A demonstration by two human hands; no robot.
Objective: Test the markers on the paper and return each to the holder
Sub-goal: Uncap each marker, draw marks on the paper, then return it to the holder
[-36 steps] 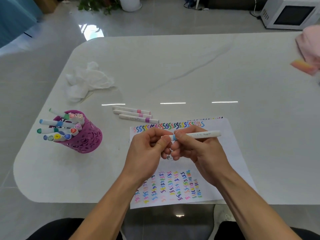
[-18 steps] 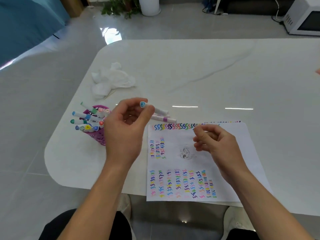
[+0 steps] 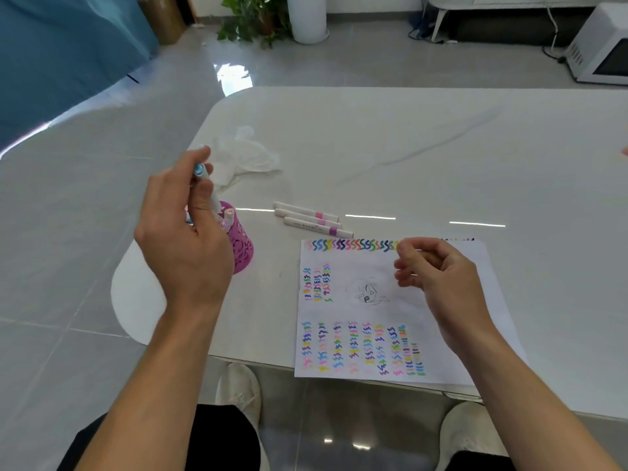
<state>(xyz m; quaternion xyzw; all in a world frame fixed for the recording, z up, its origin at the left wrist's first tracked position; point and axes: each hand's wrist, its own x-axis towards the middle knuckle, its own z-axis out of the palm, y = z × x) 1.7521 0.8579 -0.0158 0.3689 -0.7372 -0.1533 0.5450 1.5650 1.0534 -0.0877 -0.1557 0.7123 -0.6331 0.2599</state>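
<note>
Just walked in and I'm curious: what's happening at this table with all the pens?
A person is testing markers. Their left hand holds a blue-capped marker over the purple holder, apparently about to drop it in. The right hand hovers empty, loosely curled, over the squiggle-covered paper. Three more markers lie on the table nearby.

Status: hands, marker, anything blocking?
Left hand grips blue-capped white marker over purple openwork holder. Right hand empty, loosely curled. Other markers already in holder.
</note>
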